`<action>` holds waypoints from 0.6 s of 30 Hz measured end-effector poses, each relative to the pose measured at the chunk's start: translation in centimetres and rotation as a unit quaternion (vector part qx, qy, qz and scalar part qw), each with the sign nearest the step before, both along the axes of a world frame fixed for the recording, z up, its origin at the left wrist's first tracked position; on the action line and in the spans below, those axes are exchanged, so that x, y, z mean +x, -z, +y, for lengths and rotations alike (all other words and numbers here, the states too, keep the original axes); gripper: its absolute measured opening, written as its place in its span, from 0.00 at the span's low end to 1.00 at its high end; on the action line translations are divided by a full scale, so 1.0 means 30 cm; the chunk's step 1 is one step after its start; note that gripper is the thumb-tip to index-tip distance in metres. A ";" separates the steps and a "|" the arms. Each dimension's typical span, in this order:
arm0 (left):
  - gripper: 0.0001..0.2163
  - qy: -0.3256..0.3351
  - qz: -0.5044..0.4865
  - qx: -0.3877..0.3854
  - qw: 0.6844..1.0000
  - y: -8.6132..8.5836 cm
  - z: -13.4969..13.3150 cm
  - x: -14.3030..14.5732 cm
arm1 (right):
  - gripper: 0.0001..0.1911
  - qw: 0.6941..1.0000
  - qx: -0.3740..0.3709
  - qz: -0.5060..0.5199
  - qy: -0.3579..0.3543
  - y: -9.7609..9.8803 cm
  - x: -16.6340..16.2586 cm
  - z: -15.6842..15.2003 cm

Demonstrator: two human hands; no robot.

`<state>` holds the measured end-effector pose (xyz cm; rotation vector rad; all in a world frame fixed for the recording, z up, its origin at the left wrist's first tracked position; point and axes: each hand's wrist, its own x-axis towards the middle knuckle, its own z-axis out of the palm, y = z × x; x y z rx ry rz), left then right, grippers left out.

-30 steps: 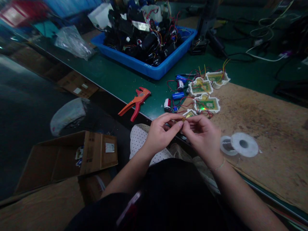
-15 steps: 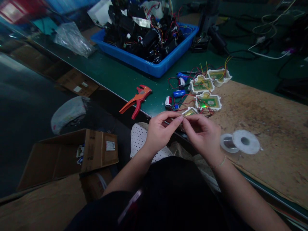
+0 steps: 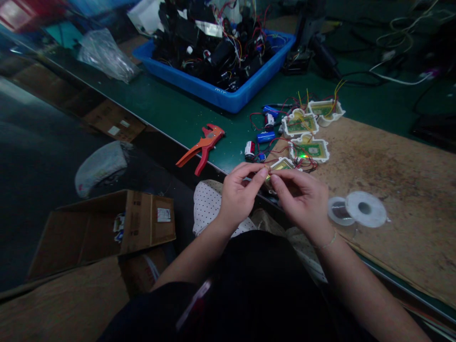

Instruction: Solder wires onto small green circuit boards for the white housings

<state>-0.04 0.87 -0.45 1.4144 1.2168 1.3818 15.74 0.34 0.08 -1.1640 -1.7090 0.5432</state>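
Note:
My left hand (image 3: 238, 194) and my right hand (image 3: 302, 197) meet at the bench's front edge, fingertips pinched together on thin wires (image 3: 268, 175) that run to a small white-framed circuit board (image 3: 282, 165) just behind them. Both hands are closed in a pinch. Three more white-framed green boards (image 3: 309, 150) with red and yellow leads lie beyond, one showing a green light. Small blue and white cylindrical cells (image 3: 264, 137) lie to their left.
An orange wire stripper (image 3: 202, 147) lies on the green bench top left of my hands. A blue bin (image 3: 213, 92) full of black parts and wires stands behind. A solder spool (image 3: 365, 209) rests on the brown board (image 3: 402, 190) at right. An open cardboard box (image 3: 103, 228) sits on the floor.
The hands stay pinched on the wires and have shifted slightly up and right in view; the fingertips have worked a little against each other. Nothing else moved.

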 end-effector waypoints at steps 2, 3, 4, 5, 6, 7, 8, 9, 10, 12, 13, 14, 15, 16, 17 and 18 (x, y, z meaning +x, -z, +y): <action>0.06 -0.004 0.009 0.015 1.000 0.001 -0.001 0.000 | 0.06 1.000 0.012 -0.004 -0.002 -0.001 0.000 0.002; 0.06 -0.004 0.012 0.023 1.000 0.003 -0.002 0.000 | 0.06 1.000 0.016 -0.007 -0.002 -0.002 -0.001 0.003; 0.06 -0.002 0.013 0.029 0.999 0.005 -0.003 0.001 | 0.06 1.000 0.016 -0.006 -0.001 -0.002 -0.002 0.003; 0.06 0.001 0.010 0.034 0.999 0.009 -0.004 0.001 | 0.06 1.000 0.013 -0.002 0.002 -0.003 -0.003 0.003; 0.06 0.003 0.006 0.037 0.999 0.012 -0.005 0.003 | 0.06 1.000 0.006 0.004 0.006 -0.003 -0.004 0.003; 0.06 0.005 0.002 0.039 0.999 0.015 -0.005 0.004 | 0.06 1.000 -0.004 0.010 0.011 -0.004 -0.005 0.002; 0.06 0.006 -0.002 0.041 0.999 0.018 -0.006 0.006 | 0.06 1.000 -0.014 0.016 0.015 -0.005 -0.006 0.001; 0.06 0.007 -0.007 0.041 0.999 0.020 -0.007 0.007 | 0.06 0.999 -0.022 0.022 0.016 -0.006 -0.007 0.000; 0.06 0.008 -0.012 0.041 0.999 0.021 -0.007 0.008 | 0.06 0.999 -0.030 0.029 0.016 -0.007 -0.007 0.000; 0.06 0.014 -0.025 0.037 0.999 0.020 -0.008 0.009 | 0.05 0.998 -0.040 0.044 0.011 -0.008 -0.008 -0.001; 0.06 0.020 -0.031 0.033 0.999 0.018 -0.008 0.008 | 0.05 0.998 -0.042 0.052 0.008 -0.008 -0.008 -0.001; 0.06 0.028 -0.034 0.027 0.999 0.015 -0.008 0.007 | 0.05 0.997 -0.043 0.057 0.005 -0.008 -0.008 -0.001; 0.06 0.035 -0.036 0.021 0.999 0.012 -0.009 0.005 | 0.05 0.997 -0.044 0.060 0.005 -0.007 -0.008 -0.001; 0.06 0.039 -0.033 0.016 0.999 0.009 -0.009 0.003 | 0.05 0.997 -0.043 0.058 0.007 -0.007 -0.008 -0.001; 0.06 0.038 -0.027 0.013 0.999 0.006 -0.009 0.001 | 0.04 0.998 -0.041 0.054 0.009 -0.006 -0.009 -0.001; 0.06 0.033 -0.020 0.012 0.999 0.003 -0.009 0.000 | 0.04 0.998 -0.039 0.049 0.010 -0.005 -0.009 -0.001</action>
